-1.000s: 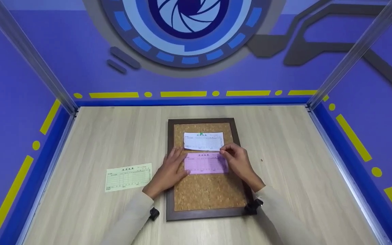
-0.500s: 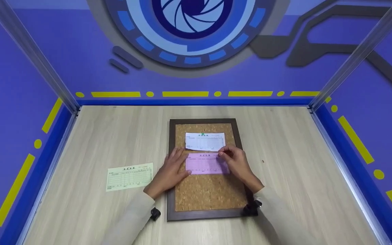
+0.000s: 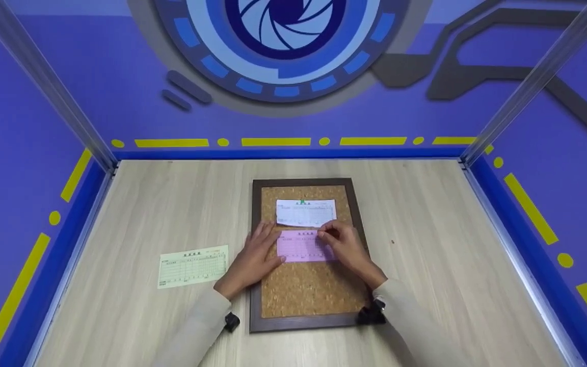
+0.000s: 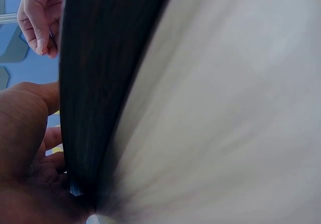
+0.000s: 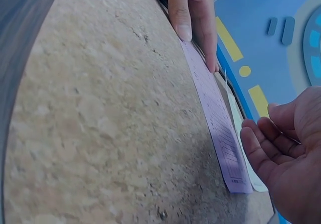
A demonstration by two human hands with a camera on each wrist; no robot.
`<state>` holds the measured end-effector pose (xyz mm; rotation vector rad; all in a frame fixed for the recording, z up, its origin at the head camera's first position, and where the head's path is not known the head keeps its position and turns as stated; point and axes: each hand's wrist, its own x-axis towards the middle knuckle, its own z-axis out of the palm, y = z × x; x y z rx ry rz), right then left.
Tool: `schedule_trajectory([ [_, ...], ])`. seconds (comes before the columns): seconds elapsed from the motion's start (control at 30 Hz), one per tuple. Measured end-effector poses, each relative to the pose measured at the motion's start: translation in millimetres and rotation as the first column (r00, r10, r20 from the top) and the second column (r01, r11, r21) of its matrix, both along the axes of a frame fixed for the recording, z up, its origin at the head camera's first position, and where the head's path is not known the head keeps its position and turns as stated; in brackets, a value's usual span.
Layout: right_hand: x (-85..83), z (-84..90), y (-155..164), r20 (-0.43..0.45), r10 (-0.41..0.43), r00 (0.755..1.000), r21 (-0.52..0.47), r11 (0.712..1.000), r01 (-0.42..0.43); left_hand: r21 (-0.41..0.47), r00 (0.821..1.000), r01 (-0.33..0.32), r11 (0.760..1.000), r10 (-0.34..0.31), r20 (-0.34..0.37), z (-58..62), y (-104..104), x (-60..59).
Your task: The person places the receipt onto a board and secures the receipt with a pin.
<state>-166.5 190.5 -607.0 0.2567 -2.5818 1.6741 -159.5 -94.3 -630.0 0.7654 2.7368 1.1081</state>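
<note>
The pink slip [image 3: 298, 248] lies on the corkboard [image 3: 314, 290], about midway between the bench's [image 3: 426, 244] side edges. Its right end is hidden behind the right hand [image 3: 345, 247], whose fingers pinch a tiny orange thing [image 4: 45, 50] too small to identify. The left hand's [image 3: 254, 256] fingers lie extended, thumb touching the slip. The bench's near edge is cut off; blue printed walls [image 3: 375, 120] rise behind.

Nearer the person than the fingers [image 3: 328, 237] of the right hand [image 3: 348, 251], bare cork [image 3: 314, 290] left free passage; just beyond them lay the white slip [image 3: 306, 213], and to their left the left hand [image 3: 254, 259] barred the way.
</note>
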Motion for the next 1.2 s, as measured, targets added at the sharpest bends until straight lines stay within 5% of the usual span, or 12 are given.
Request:
schedule_trajectory([
  [0.37,-3.0,-7.3,-7.8,-0.008,0.047,0.999,0.058,0.997,-0.047,-0.009,1.000,0.003,1.000,-0.004,-0.011,-0.7,2.2,-0.6],
  [0.6,-7.7,-11.8,-16.8,0.002,0.084,0.996,-0.020,0.996,-0.084,0.000,1.000,0.001,1.000,-0.001,-0.017,-0.6,1.6,-1.0],
  [1.2,-21.7,-19.7,-17.5,0.063,0.062,0.996,-0.028,0.998,-0.060,-0.001,1.000,-0.007,1.000,0.007,0.002,-1.4,1.4,0.6],
])
